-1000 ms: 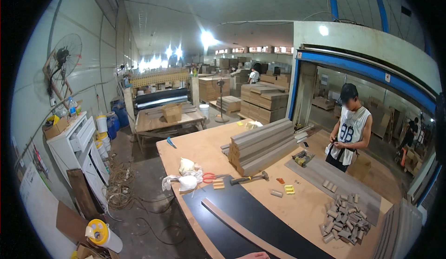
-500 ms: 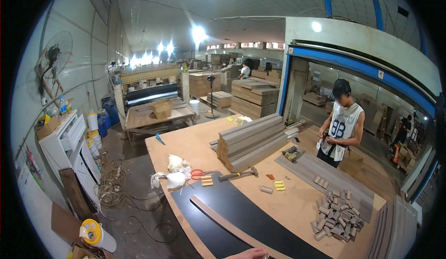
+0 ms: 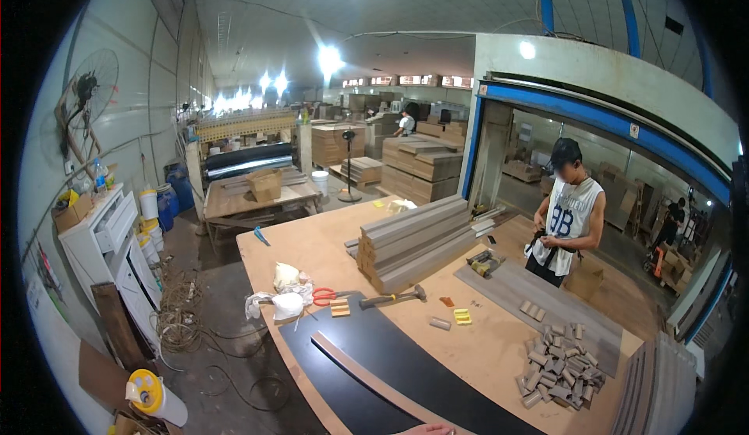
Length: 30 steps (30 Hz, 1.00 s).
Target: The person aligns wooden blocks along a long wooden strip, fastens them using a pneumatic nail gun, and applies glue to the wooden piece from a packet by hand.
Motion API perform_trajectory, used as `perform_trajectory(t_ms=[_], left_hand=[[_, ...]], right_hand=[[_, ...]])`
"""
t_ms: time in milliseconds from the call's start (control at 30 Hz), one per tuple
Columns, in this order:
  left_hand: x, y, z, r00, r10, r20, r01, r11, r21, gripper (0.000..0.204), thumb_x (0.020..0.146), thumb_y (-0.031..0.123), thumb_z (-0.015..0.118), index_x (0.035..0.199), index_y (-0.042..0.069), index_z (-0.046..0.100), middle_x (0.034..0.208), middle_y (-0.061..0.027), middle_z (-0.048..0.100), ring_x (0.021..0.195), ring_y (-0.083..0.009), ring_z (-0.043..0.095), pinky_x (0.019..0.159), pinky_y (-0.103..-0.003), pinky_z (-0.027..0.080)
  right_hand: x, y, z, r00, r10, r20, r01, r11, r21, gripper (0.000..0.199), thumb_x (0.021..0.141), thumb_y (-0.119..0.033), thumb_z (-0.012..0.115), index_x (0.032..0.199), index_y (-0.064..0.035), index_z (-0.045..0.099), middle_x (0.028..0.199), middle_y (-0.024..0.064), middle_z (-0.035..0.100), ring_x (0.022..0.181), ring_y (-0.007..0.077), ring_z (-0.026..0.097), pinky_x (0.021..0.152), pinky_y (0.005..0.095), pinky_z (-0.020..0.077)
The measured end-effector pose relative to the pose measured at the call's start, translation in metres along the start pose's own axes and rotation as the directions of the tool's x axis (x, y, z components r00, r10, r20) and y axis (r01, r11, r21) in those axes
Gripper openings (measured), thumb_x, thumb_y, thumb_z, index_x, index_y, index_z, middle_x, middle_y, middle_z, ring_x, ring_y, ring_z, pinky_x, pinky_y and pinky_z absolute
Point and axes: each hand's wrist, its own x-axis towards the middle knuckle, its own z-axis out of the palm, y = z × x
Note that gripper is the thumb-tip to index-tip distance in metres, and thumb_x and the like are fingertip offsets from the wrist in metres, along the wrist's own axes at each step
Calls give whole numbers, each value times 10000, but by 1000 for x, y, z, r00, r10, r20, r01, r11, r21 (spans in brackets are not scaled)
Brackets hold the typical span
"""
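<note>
Since the earlier frames my view has drifted: the long plywood workbench (image 3: 328, 248) sits a little lower and more central, and the co-worker in the white sleeveless shirt (image 3: 568, 224) stands as before at its far right edge.

Only a sliver of one hand (image 3: 425, 429) shows at the bottom edge, touching the near end of the long pale wooden strip (image 3: 374, 376). I cannot tell which hand it is, nor whether the fingers are apart or clamped. The other hand is out of view.

The strip lies diagonally on the wide black panel (image 3: 406, 357), which lies flat on the bench.

Beyond the panel:
- a hammer with a dark head (image 3: 394, 298)
- red-handled scissors (image 3: 328, 294)
- crumpled white plastic bags (image 3: 285, 298)
- a stack of long grey boards (image 3: 417, 240)
- a heap of short grey wooden blocks (image 3: 558, 369) at right

Packages and signs:
- brown cardboard box (image 3: 265, 185) on the far table
- another brown box (image 3: 74, 213) atop the white cabinet (image 3: 101, 240) at left
- small white square sign (image 3: 633, 131) on the blue door beam
- yellow-ended tape roll (image 3: 152, 394) on the floor, lower left
</note>
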Motion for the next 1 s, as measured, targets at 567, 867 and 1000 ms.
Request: perform_trajectory(t_ms=[567, 867, 1000], left_hand=[[16, 3, -23, 996, 84, 31, -90, 943, 321, 403, 1098, 219, 636, 1456, 37, 614, 1294, -80, 699, 1198, -208, 660, 1036, -367, 549], [24, -12, -22, 984, 150, 100, -177, 910, 374, 472, 1073, 203, 677, 1513, 63, 577, 1364, -96, 677, 1264, -221, 637, 1089, -377, 520], [29, -19, -38, 986, 16, 169, -82, 916, 392, 515, 1085, 172, 653, 1575, 88, 518, 1443, -72, 637, 1343, -195, 576, 1175, -369, 439]], right_hand=[[4, 15, 11, 985, -60, -161, 43, 994, -103, 442, 901, -166, 881, 1290, -22, 729, 1097, 81, 769, 962, 168, 702, 864, 318, 563], [-4, 20, 5, 981, -22, -194, -10, 986, -165, 436, 902, -170, 880, 1280, -18, 726, 1082, 79, 766, 934, 170, 696, 863, 323, 563], [-16, 16, 6, 972, -72, -225, 19, 973, -231, 440, 898, -189, 888, 1267, -18, 719, 1060, 74, 754, 962, 173, 699, 868, 316, 563]])
